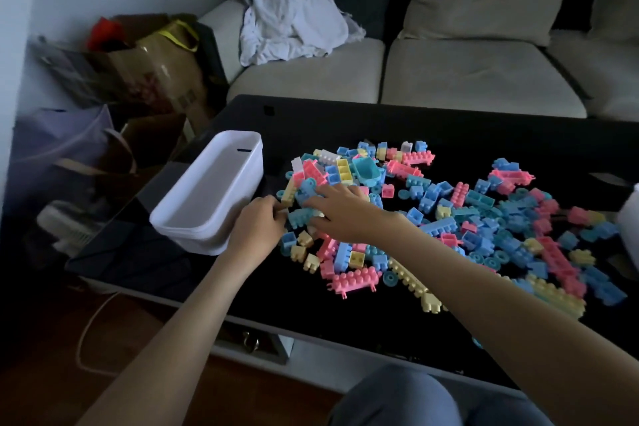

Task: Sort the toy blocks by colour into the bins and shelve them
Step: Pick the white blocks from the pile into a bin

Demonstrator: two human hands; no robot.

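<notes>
Dark and glossy, the desk (345, 121) stands in front of a pale sofa (466, 69).

The left hand (257, 230) has its fingers (275, 209) curled at the near-left edge of the heap of blocks (449, 211). They seem to pinch a small cream block (283, 214), though the grip is partly hidden. The right hand (345, 214) lies just right of them, its fingers straight and spread, pressing down on a blue block (300, 218) without closing round it.

Just left of the left fingers, beside the back of that hand, stands the white bin (193, 242). It holds no blocks that can be seen. Its long axis runs away from the person, and its open top lies higher than the fingers. The left hand is much the nearer one, so I judge the coming move to be a short lift leftward over the long rim.

Pink, blue, cream and teal blocks spread rightward from both hands, still mixed.

At the far right edge shows a white thing (627, 218), too cropped to name.

Beyond the heap, a crumpled white cloth (290, 21) lies on the sofa, and paper bags (155, 73) sit on the floor past the bin.

The red print on one bag is too blurred to read; nothing else carries writing.
</notes>
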